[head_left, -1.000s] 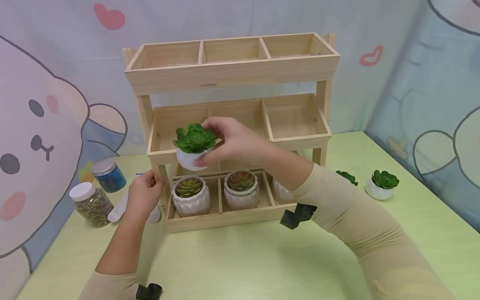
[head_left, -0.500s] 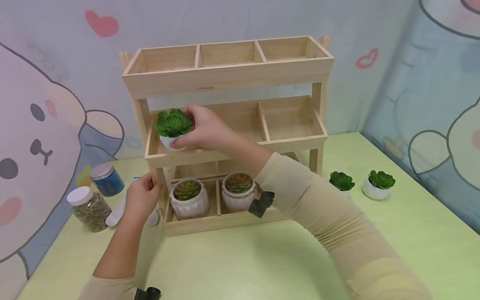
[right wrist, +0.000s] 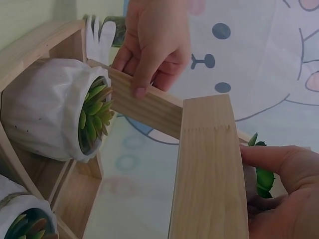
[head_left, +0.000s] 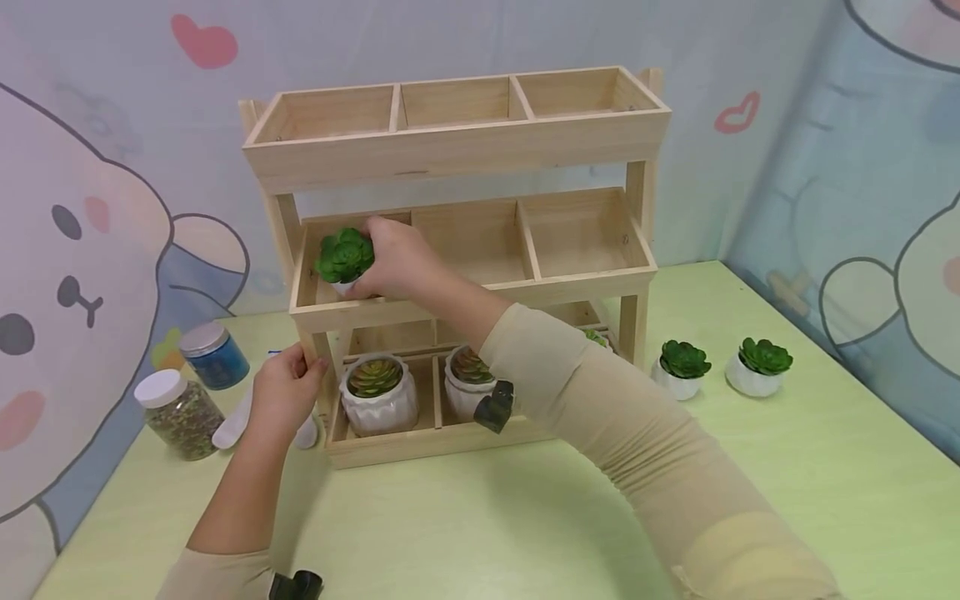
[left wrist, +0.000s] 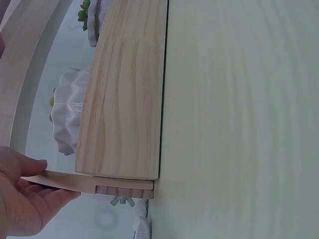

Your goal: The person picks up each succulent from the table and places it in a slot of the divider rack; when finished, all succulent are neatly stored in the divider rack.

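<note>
A green succulent in a small white pot (head_left: 345, 257) is down inside the left compartment of the middle tier of a wooden shelf (head_left: 457, 315). My right hand (head_left: 401, 260) grips that pot from its right side; in the right wrist view the front board hides most of the pot. With thumb and fingers my left hand (head_left: 287, 390) pinches the shelf's left upright (right wrist: 144, 102), as the left wrist view also shows. On the bottom tier sit a white pot with a reddish-green succulent (head_left: 378, 393) and a second white pot (head_left: 463, 385), partly covered by my right sleeve.
Two small potted succulents (head_left: 681, 368) (head_left: 759, 367) stand on the table to the right. At left are a jar of gravel (head_left: 180, 415), a blue jar (head_left: 215, 357) and a white scoop-like tool (head_left: 234, 423). The top tier (head_left: 457, 154) has three compartments.
My right hand has carried the potted succulent left and back, from in front of the middle tier to down inside its left compartment. The left hand has stayed on the upright.
</note>
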Available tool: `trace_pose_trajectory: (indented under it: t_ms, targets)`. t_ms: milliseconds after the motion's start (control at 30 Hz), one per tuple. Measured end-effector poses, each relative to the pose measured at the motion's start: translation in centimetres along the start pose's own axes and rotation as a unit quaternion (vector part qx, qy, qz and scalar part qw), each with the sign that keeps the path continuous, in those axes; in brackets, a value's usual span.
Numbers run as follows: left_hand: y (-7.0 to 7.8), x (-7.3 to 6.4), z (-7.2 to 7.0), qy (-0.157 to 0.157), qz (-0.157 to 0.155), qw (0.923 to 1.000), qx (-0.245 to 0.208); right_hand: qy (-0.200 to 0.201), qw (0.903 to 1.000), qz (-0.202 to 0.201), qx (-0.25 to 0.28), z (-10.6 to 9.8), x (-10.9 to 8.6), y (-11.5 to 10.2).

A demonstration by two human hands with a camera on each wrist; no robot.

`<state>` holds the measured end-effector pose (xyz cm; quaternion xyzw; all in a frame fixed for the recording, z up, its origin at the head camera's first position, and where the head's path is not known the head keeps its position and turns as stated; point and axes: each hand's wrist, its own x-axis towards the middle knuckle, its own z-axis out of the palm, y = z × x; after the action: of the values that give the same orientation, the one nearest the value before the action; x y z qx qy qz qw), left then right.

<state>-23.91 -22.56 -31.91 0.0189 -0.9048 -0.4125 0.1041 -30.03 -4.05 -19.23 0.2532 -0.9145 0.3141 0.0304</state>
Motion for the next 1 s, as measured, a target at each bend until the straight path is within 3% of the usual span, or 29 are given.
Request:
trace_pose_trajectory:
  t_ms: [367,800,1000]
  targets:
    - [-0.15,-0.18,-0.06,0.008,0.006,0.9999,0.006,-0.005,0.9992,0.018,-0.036,0.24,0.84,-0.66]
    - [-0.12,-0.13,-0.06,-0.001,-0.007,1.0,-0.003,-0.013,0.9966,0.011,-0.08,0.97,1.02,-0.87]
    - [-0.15,-0.11,-0.08,-0.004,-0.01,0.9999,-0.009,-0.008,0.9968,0.017,-0.077,0.74,0.96,-0.81]
